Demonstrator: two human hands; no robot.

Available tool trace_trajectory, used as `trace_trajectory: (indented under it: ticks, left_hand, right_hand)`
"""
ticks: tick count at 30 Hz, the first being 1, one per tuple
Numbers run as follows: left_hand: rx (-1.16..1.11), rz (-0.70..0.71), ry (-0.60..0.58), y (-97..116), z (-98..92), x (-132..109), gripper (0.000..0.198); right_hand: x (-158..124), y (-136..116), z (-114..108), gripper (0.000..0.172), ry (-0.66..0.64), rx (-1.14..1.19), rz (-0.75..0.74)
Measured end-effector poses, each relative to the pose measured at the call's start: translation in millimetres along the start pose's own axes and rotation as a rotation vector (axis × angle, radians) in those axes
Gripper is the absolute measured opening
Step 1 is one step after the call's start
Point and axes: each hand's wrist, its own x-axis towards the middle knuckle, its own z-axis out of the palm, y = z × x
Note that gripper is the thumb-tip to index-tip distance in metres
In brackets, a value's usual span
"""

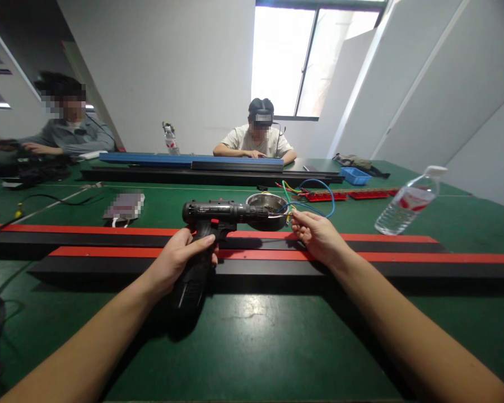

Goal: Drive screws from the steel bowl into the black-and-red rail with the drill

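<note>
You had one black power screwdriver (222, 212) in play, one steel bowl (269, 221), one bundle of coloured wires (296, 202) showing blue, green, yellow and red strands, two long black rails edged in red, two water bottles, one blue tray (355, 177), and two co-workers across the green table (252, 336).

Your left hand (180, 257) reached forward with the forearm low over the table, fingers curled tight around the screwdriver's grip, thumb lying across its near side. The tool stood upright in that grasp, its barrel level and pointing to your right, with the nose ending at the rim of the bowl. Your right hand (319, 235) stretched out from the other side, palm turned inward, fingertips pinched narrow on the wire ends just beside the bowl. The blue strand looped up and away beyond your knuckles.

The screwdriver sat directly above your left fist, between your two hands and nearer the left. Both hands hovered over the nearer rail (403, 258), with the farther rail (88, 229) just behind it.

One bottle (405, 208) stood well off to your right, appearing to lean in the wide view. The other (170, 140) was at the far edge of the table, between the person in grey (79, 140) and the person in the pale shirt (243, 140).
</note>
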Motion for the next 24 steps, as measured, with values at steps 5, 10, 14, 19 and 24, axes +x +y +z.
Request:
trace_trajectory:
  ticks: [5, 10, 14, 19, 24]
  left_hand:
    - [-0.01, 0.014, 0.002, 0.1, 0.3, 1.4, 0.039]
    - [-0.014, 0.01, 0.013, 1.5, 0.8, 0.8, 0.039]
    - [-0.033, 0.008, 0.02, 0.3, 0.4, 1.2, 0.037]
    - [-0.04, -0.007, 0.049, -1.9, -0.7, 2.8, 0.037]
    - [-0.046, -0.001, 0.06, -0.5, 0.3, 2.8, 0.036]
  right_hand:
    - [0.5, 0.9, -1.1, 0.043, 0.002, 0.01, -0.001]
    - [1.1, 1.9, -0.2, 0.031, 0.021, 0.009, 0.007]
    - [-0.6, 1.2, 4.1, 0.017, 0.073, 0.012, 0.021]
    - [-4.2, -3.4, 11.5, 0.017, 0.106, -0.002, 0.042]
    - [-6.2, -7.4, 15.5, 0.03, 0.15, -0.005, 0.062]
